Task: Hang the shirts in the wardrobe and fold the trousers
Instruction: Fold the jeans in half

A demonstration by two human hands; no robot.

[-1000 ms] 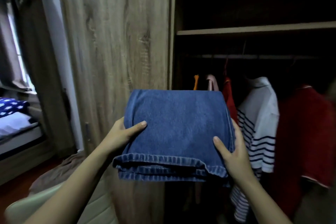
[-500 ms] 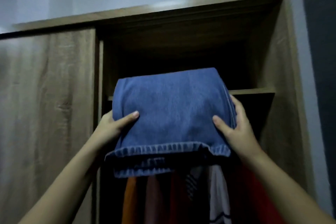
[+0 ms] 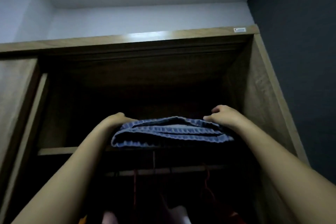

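Note:
The folded blue jeans (image 3: 169, 132) lie flat at the front of the wardrobe's upper shelf (image 3: 54, 150), hems facing me. My left hand (image 3: 114, 120) is at the left side of the stack, fingers hidden behind it. My right hand (image 3: 222, 115) rests on the top right corner, fingers curled over the denim. Both arms reach up from below. The shelf compartment behind the jeans is dark.
The wooden wardrobe (image 3: 261, 96) has its sliding door (image 3: 12, 96) at the left. Below the shelf runs a hanging rail (image 3: 181, 170) with red hangers (image 3: 207, 182) and the tops of hung shirts (image 3: 178, 214). A dark wall (image 3: 300, 60) stands at the right.
Both hands lifted the folded jeans from chest height up onto the upper shelf. My view tilted upward; the jeans are now seen edge-on.

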